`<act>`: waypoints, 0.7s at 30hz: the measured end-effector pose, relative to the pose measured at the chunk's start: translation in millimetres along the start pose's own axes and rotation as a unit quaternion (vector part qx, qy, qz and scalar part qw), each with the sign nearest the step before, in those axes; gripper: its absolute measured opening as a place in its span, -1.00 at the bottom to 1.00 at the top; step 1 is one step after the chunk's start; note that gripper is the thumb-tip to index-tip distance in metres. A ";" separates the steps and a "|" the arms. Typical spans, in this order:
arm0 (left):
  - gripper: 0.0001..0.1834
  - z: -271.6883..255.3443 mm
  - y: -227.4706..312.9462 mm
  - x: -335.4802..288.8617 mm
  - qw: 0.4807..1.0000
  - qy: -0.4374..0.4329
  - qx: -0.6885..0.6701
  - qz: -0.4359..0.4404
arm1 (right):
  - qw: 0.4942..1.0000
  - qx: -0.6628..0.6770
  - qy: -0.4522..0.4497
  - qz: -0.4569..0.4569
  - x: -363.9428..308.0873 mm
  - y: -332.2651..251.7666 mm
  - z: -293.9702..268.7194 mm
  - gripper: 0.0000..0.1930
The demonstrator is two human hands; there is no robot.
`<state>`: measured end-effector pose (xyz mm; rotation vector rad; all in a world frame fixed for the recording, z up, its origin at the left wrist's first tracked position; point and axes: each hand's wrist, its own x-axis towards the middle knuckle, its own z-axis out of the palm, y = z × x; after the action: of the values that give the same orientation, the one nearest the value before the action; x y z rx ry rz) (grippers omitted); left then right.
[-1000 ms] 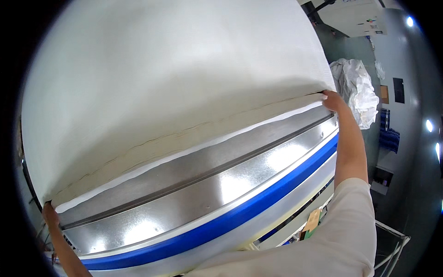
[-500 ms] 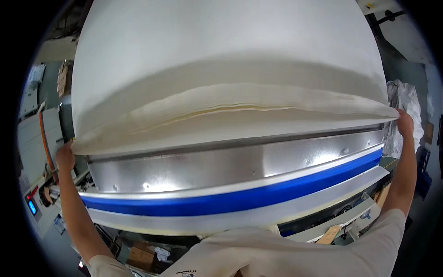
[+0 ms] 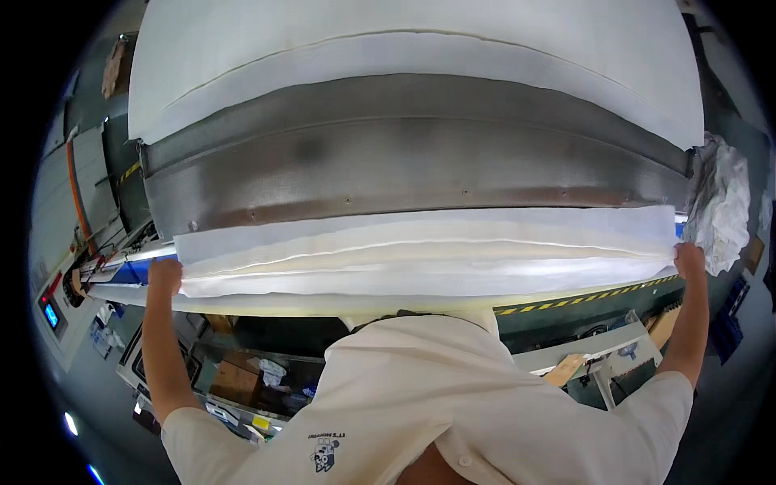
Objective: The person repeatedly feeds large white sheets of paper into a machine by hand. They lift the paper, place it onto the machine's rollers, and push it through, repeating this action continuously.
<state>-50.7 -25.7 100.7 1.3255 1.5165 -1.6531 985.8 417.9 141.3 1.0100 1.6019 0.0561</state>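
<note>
My left hand [image 3: 166,277] is closed on the left end of a long folded white cloth [image 3: 428,271]. At its right end my right hand [image 3: 689,261] grips the same cloth. The cloth is stretched in a wide strip between both hands, with several creased layers along its length. It lies across the front of a machine, just in front of a bare metal plate [image 3: 412,170], and hides most of the blue band [image 3: 133,272] there. Beyond the plate, a broad white fabric surface [image 3: 420,20] ends in a curved edge.
A crumpled pale cover [image 3: 718,206] hangs off the machine's right side. At left stand a white unit with an orange hose [image 3: 75,194] and a small lit screen [image 3: 52,314]. Below are a cardboard box [image 3: 238,378], a white bench [image 3: 598,352] and yellow-black floor tape [image 3: 586,297].
Both hands have drawn in toward my body, bringing the folded cloth from over the metal plate to the machine's front. More of the plate and the far white edge now show.
</note>
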 end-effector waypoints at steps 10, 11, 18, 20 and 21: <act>-0.77 31.8 36.2 39.1 0.989 -0.130 -0.064 -0.024 | 0.998 -0.052 0.022 -0.011 8.8 -17.0 60.5 -0.74; -0.74 40.5 35.2 37.7 0.993 -0.073 -0.078 -0.056 | 0.999 -0.037 -0.024 0.029 13.1 -21.3 59.4 -0.75; -0.73 57.3 -7.8 31.9 0.904 -0.038 -0.213 -0.368 | 0.998 -0.010 -0.066 0.017 11.2 -34.4 48.2 -0.80; -0.73 34.7 -6.9 44.1 0.905 -0.025 -0.263 -0.333 | 0.991 -0.087 -0.097 -0.040 3.3 -29.1 70.6 -0.81; -0.72 54.2 -6.9 51.2 0.896 0.052 -0.281 -0.341 | 0.973 -0.160 -0.136 -0.093 7.6 -19.4 76.5 -0.81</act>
<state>-92.5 -63.8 51.6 0.5949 2.4747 -1.3171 1038.2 374.3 100.7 0.5869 1.3738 0.0440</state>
